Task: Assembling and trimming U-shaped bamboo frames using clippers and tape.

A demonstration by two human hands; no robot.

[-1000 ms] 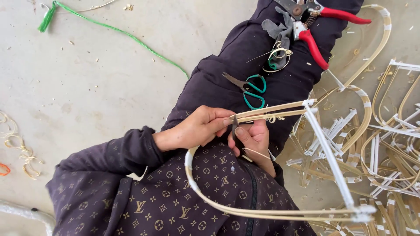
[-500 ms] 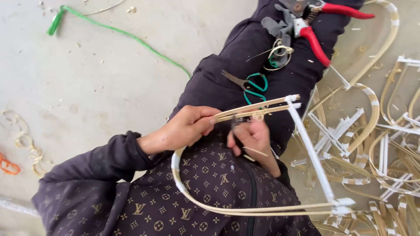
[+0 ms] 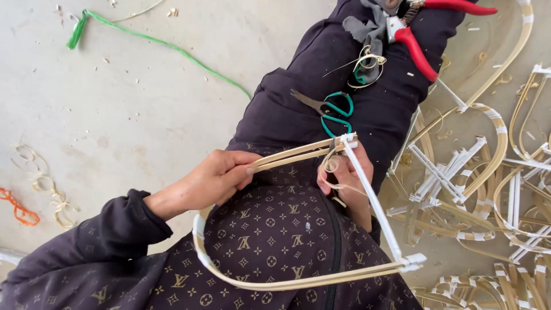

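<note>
- The bent cane frame point(image 3: 298, 281) lies across the person's lap, a loop of pale split strips curving from the upper bar down round the left side and along the bottom to a taped corner at the lower right.
- A straight white-wrapped bar point(image 3: 373, 201) runs from the frame's top corner down to that lower corner.
- The left hand point(image 3: 221, 178) pinches the doubled strips of the upper bar between thumb and fingertips, closed firmly on them.
- The right hand point(image 3: 341, 175) sits just under the top corner, fingers curled around a thin curling strip point(image 3: 332, 163) at the joint; its grip is partly hidden by the frame.
- Green-handled scissors point(image 3: 330, 112) rest on the dark trouser leg just beyond the frame's top corner.
- Farther along the leg lie a small coil of thin strip point(image 3: 367, 60), a grey rag point(image 3: 367, 28) and red-handled pliers point(image 3: 422, 49).
- To the right, on the concrete floor point(image 3: 143, 103), a pile of finished cane frames point(image 3: 488, 172) with white taped joints is spread out.
- To the left, well apart, lie a green cord point(image 3: 166, 46), pale shaving curls point(image 3: 43, 186) and an orange scrap point(image 3: 17, 206).
</note>
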